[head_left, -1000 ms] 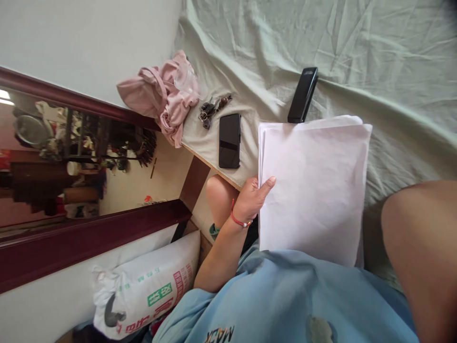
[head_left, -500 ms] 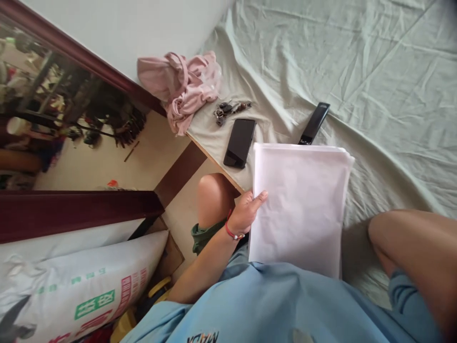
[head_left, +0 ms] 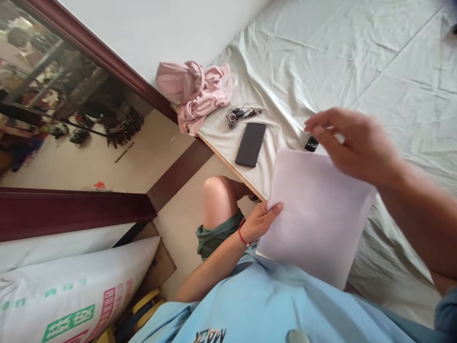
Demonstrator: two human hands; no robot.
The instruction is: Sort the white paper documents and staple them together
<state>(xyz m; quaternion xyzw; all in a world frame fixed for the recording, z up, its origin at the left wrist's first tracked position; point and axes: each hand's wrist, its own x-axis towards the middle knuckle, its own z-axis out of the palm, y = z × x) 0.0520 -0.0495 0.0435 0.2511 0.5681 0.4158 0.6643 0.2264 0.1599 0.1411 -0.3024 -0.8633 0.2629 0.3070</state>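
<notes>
A stack of white paper sheets (head_left: 314, 219) lies tilted across my lap, partly over the bed. My left hand (head_left: 262, 221), wearing a red bracelet, grips the stack's left edge with the thumb on top. Above the stack's upper right part hovers my right hand (head_left: 353, 140), slightly blurred. Its fingers are bent, with a gap between thumb and forefinger, and nothing shows in it. Just past the top edge of the paper, one end of a slim black device (head_left: 311, 144) shows; the hand hides most of it.
On the pale bedsheet (head_left: 293, 76) lie a black smartphone (head_left: 251, 145), a bunch of keys (head_left: 235, 116) and a crumpled pink cloth (head_left: 203, 90). A dark-red-framed mirror (head_left: 67, 95) leans at the left. A white printed sack (head_left: 82, 286) stands below it.
My right hand has come into view from the right, over the paper. The stack has tilted slightly, with my left hand still on it. The view has shifted a little.
</notes>
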